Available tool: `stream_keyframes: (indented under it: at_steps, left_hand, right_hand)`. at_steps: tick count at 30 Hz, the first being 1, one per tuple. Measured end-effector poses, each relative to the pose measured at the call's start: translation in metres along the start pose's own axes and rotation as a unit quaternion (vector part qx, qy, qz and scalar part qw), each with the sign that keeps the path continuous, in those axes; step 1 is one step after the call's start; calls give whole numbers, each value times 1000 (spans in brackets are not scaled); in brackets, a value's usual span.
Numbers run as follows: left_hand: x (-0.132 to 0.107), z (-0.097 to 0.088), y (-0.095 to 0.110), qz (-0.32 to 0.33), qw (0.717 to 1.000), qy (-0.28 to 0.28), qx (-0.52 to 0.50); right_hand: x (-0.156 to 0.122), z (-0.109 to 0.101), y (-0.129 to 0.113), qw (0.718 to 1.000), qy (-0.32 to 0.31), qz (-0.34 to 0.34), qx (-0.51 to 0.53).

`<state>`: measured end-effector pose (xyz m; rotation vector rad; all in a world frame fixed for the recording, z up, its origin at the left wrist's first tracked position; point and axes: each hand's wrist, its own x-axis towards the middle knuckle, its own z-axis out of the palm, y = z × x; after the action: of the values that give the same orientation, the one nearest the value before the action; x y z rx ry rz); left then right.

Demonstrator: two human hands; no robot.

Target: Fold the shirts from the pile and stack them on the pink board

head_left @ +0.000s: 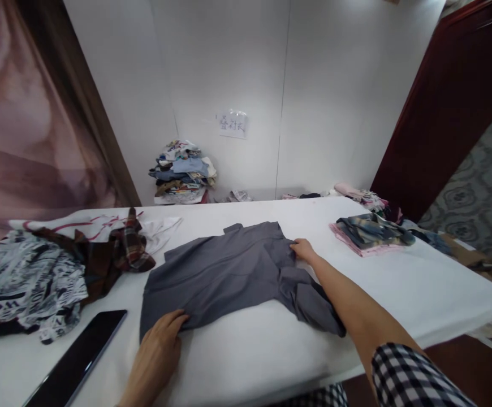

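A grey shirt lies spread on the white table, collar towards the far side. My left hand rests at its near left hem, fingers curled onto the cloth edge. My right hand reaches across and pinches the shirt at its right shoulder, where the sleeve folds. The right sleeve trails towards the near edge under my forearm.
A heap of patterned clothes covers the table's left end, with a plaid garment on top. A dark tablet lies at the near left. Folded clothes sit at the right. A clothes pile stands against the wall.
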<state>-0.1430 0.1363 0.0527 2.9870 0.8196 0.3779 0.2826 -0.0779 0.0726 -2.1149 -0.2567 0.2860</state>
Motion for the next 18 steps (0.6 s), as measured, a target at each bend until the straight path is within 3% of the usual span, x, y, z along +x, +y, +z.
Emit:
stream_keyframes:
  at_steps: [4,7,12,15,18]
  left_hand:
    - [1,-2,2,-4,1000,-4,-5]
    - [5,-8,13,0,1000,9,-28]
    - [8,-17,24,3,997,30,-66]
    - [3,-15,25,-14,995,20,-92]
    - [-2,-11,23,-26,994,14,-106]
  right_hand:
    - [1,-34,14,997,58,-31,31]
    - [-12,-55,32,997,65,-24,38]
    - [-54,-65,53,995,30,-26,94]
    - [-87,-73,58,986,-11,-17,167]
    - [-125,-83,65,984,-55,-12,171]
